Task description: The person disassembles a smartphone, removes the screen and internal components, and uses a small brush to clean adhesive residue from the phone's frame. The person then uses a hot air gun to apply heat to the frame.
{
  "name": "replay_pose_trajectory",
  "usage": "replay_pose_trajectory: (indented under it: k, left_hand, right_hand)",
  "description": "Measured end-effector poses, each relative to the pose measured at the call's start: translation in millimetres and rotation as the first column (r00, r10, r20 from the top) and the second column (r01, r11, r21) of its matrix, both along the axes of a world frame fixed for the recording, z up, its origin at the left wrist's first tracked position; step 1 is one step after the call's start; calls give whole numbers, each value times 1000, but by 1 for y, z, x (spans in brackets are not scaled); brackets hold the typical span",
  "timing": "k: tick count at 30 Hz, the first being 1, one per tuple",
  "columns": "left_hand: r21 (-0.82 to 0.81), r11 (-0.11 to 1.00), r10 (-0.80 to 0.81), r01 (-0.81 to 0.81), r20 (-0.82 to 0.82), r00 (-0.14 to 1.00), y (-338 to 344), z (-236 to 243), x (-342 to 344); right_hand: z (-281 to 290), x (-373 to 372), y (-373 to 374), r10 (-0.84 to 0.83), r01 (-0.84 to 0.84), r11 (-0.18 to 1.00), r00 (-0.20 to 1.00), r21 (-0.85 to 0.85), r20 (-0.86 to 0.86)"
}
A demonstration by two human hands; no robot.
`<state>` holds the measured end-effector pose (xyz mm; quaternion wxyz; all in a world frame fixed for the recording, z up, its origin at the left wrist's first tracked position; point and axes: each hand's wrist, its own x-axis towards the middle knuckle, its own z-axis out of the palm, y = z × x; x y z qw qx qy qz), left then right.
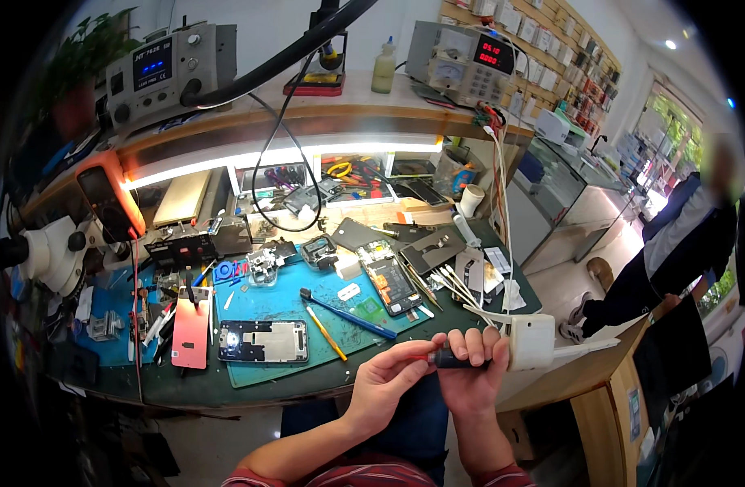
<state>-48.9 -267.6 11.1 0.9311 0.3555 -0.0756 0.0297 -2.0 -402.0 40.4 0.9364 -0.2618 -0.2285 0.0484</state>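
Note:
Just past the bench's front edge, both my hands are closed on a short dark cylindrical tool [457, 359] with a red end; its exact kind is unclear. My right hand [475, 375] wraps its fingers round the dark body. With thumb and fingertips, my left hand [391, 385] pinches the red end. Nearby on the blue mat [287, 299] lie a blue brush [349, 315] and a thin yellow-handled tool [326, 333]. Further left are a silver and black phone frame [263, 342] and a pinkish-red phone panel [191, 331]. An opened phone [391, 280] lies beyond the brush.
A white box [531, 342] with cables stands beside my right hand. Cotton swabs [462, 286] fan out behind it. A microscope [51, 252] and an orange meter [110, 197] occupy the left. Rework station [173, 71] and power supply [462, 63] sit on the shelf. A person [681, 235] stands at right.

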Motion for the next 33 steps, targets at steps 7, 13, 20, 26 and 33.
replay_pose_trajectory:
  k: [7, 13, 20, 26, 33]
  left_hand:
    - [164, 970, -160, 180, -128, 979, 21, 9, -1]
    - [476, 813, -321, 337, -117, 940, 35, -5, -7]
    - [319, 471, -811, 823, -211, 546, 36, -28, -34]
    - [-164, 284, -957, 945, -109, 269, 26, -39, -64]
    - [563, 771, -499, 297, 245, 831, 26, -35, -97]
  right_hand:
    - [-2, 1, -4, -25, 26, 999, 1000, -36, 16]
    - [-14, -10, -19, -34, 84, 949, 985, -304, 167]
    - [-23, -28, -49, 421, -252, 852, 851, -458, 315]
    - [-2, -46, -34, 512, -379, 854, 729, -355, 453]
    - [-1, -64, -38, 491, -271, 836, 759, -477, 428]
